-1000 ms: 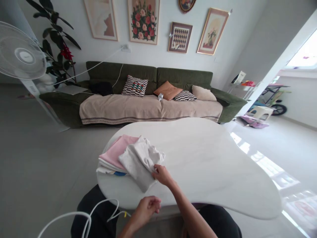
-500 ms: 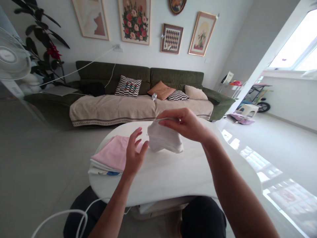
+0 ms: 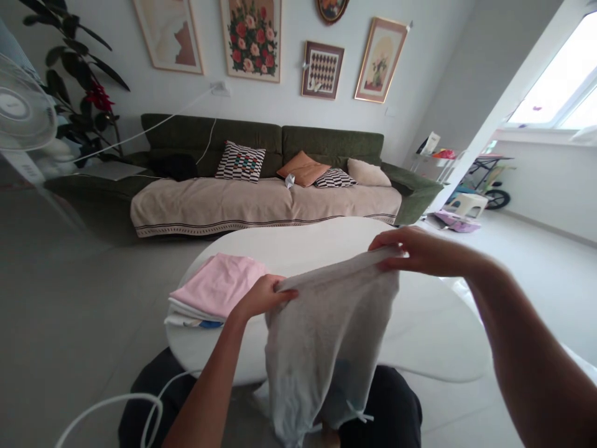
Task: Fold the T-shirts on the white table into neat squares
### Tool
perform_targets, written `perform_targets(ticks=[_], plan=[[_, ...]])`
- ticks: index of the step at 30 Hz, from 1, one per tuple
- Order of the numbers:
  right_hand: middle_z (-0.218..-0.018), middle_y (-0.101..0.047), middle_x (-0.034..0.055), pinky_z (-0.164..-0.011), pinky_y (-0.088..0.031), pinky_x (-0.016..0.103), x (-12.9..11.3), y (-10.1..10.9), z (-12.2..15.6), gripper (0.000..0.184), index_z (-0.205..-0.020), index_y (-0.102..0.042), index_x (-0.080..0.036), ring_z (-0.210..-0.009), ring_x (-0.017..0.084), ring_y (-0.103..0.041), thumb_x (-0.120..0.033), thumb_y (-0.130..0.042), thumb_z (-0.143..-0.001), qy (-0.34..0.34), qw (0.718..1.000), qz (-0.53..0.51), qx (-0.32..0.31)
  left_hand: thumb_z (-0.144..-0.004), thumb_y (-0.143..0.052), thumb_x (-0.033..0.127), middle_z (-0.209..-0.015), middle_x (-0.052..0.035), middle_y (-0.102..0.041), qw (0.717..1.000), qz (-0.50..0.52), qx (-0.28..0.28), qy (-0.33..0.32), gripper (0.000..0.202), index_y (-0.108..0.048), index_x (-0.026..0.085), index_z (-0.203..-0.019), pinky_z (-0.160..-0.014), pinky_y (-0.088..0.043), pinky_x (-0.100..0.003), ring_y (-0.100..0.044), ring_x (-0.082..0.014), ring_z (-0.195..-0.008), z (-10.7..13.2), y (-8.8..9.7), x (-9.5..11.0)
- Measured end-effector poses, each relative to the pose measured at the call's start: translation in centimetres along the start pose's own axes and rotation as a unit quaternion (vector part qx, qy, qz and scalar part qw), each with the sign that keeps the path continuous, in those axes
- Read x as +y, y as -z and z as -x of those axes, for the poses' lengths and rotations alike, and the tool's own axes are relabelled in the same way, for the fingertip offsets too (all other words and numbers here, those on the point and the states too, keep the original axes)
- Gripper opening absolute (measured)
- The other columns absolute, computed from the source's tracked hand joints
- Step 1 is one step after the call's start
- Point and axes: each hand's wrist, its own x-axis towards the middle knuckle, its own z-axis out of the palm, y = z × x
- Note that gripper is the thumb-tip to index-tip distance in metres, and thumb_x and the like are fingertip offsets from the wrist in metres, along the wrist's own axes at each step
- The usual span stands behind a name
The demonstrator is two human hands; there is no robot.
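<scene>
A light grey garment (image 3: 326,336) hangs unfolded in front of me, over the near edge of the white table (image 3: 433,330). My left hand (image 3: 261,295) pinches its upper left edge. My right hand (image 3: 417,252) grips its upper right edge, and the cloth is stretched between both hands. A drawstring dangles at the garment's lower end. To the left of my left hand, a folded pink cloth (image 3: 217,286) lies on top of a small stack of folded white laundry (image 3: 184,318).
A green sofa (image 3: 261,177) with a beige cover and several cushions stands beyond the table. A standing fan (image 3: 23,112) and a plant are at the left. A white cable (image 3: 116,404) loops near my lap. A stool and a cart stand at the far right.
The grey garment went from the laundry stack up into my right hand, and now hangs opened out between both hands. My left hand has taken hold of its left edge.
</scene>
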Motion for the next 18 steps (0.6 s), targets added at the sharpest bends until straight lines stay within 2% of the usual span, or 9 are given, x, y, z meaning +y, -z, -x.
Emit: perform_targets(ticks=[2, 3, 5, 8, 10, 11, 13, 15, 18], plan=[[-0.057, -0.060, -0.0023, -0.048, -0.035, 0.021, 3.0, -1.4, -0.3, 0.006, -0.064, -0.065, -0.020, -0.050, 0.009, -0.051, -0.025, -0.063, -0.062, -0.049, 0.995, 0.087, 0.002, -0.062, -0.061, 0.039, -0.047, 0.0044, -0.049, 0.994, -0.088, 0.067, 0.022, 0.027, -0.055, 0.015, -0.051, -0.053, -0.035, -0.019, -0.048, -0.0111, -0.055, -1.1, 0.8, -1.6], [-0.056, -0.059, -0.0018, -0.046, -0.032, 0.021, 3.9, -2.0, -0.5, 0.004, -0.063, -0.064, -0.019, -0.049, 0.009, -0.049, -0.022, -0.060, -0.064, -0.081, 0.987, 0.133, 0.040, -0.062, -0.060, 0.035, -0.048, 0.0042, -0.050, 0.985, -0.119, 0.118, 0.025, 0.023, -0.056, 0.016, -0.052, -0.055, -0.035, -0.019, -0.049, -0.0115, -0.056, -1.8, 1.4, -1.7], [-0.063, -0.061, 0.0003, -0.047, -0.031, 0.022, 4.6, -2.3, -0.7, 0.011, -0.070, -0.064, -0.019, -0.052, 0.011, -0.050, -0.018, -0.053, -0.069, -0.139, 0.950, 0.212, 0.181, -0.065, -0.057, 0.028, -0.056, 0.0030, -0.054, 0.958, -0.140, 0.251, -0.006, 0.013, -0.059, 0.016, -0.060, -0.060, -0.036, -0.020, -0.051, -0.0125, -0.063, -3.2, 2.9, -0.3], [-0.080, -0.061, 0.0052, -0.059, -0.038, 0.027, 3.4, -1.0, 0.1, 0.021, -0.090, -0.062, -0.020, -0.075, 0.017, -0.054, -0.018, -0.046, -0.077, -0.171, 0.837, 0.277, 0.441, -0.069, -0.051, 0.019, -0.074, 0.0008, -0.058, 0.885, -0.103, 0.432, -0.141, 0.015, -0.062, 0.018, -0.079, -0.069, -0.037, -0.021, -0.053, -0.0131, -0.075, -4.6, 5.1, 4.4], [-0.083, -0.057, 0.0077, -0.070, -0.040, 0.030, 2.5, -0.2, 1.1, 0.025, -0.097, -0.061, -0.020, -0.084, 0.020, -0.052, -0.021, -0.042, -0.081, -0.162, 0.775, 0.288, 0.539, -0.070, -0.049, 0.017, -0.079, 0.0007, -0.057, 0.844, -0.086, 0.482, -0.217, 0.020, -0.062, 0.018, -0.085, -0.073, -0.038, -0.021, -0.052, -0.0125, -0.078, -4.7, 6.1, 7.5], [-0.083, -0.056, 0.0083, -0.073, -0.041, 0.031, 2.4, -0.1, 1.8, 0.026, -0.098, -0.061, -0.020, -0.086, 0.020, -0.051, -0.022, -0.042, -0.082, -0.153, 0.760, 0.287, 0.562, -0.069, -0.050, 0.016, -0.079, 0.0010, -0.056, 0.836, -0.084, 0.488, -0.238, 0.021, -0.063, 0.018, -0.086, -0.073, -0.038, -0.021, -0.051, -0.0122, -0.078, -4.5, 6.3, 8.6], [-0.083, -0.053, 0.0082, -0.077, -0.042, 0.032, 2.8, -1.0, 3.3, 0.025, -0.097, -0.063, -0.020, -0.086, 0.020, -0.050, -0.021, -0.044, -0.080, -0.137, 0.763, 0.272, 0.570, -0.067, -0.050, 0.014, -0.078, 0.0015, -0.054, 0.846, -0.084, 0.464, -0.247, 0.023, -0.064, 0.019, -0.085, -0.072, -0.038, -0.020, -0.051, -0.0117, -0.076, -3.7, 6.1, 9.2], [-0.082, -0.053, 0.0068, -0.075, -0.043, 0.033, 3.4, -3.5, 5.0, 0.024, -0.093, -0.064, -0.020, -0.085, 0.020, -0.051, -0.020, -0.046, -0.078, -0.130, 0.795, 0.241, 0.542, -0.065, -0.050, 0.011, -0.075, 0.0016, -0.055, 0.882, -0.083, 0.410, -0.218, 0.024, -0.064, 0.019, -0.083, -0.069, -0.039, -0.020, -0.052, -0.0119, -0.074, -2.4, 5.0, 7.8], [-0.090, -0.056, 0.0051, -0.073, -0.045, 0.032, 3.8, -8.9, 7.6, 0.020, -0.094, -0.061, -0.023, -0.084, 0.017, -0.053, -0.023, -0.048, -0.080, -0.185, 0.875, 0.132, 0.428, -0.060, -0.049, 0.007, -0.077, 0.0009, -0.058, 0.946, -0.080, 0.282, -0.137, 0.028, -0.064, 0.019, -0.080, -0.071, -0.040, -0.021, -0.054, -0.0139, -0.077, 0.4, 1.8, 3.0]])
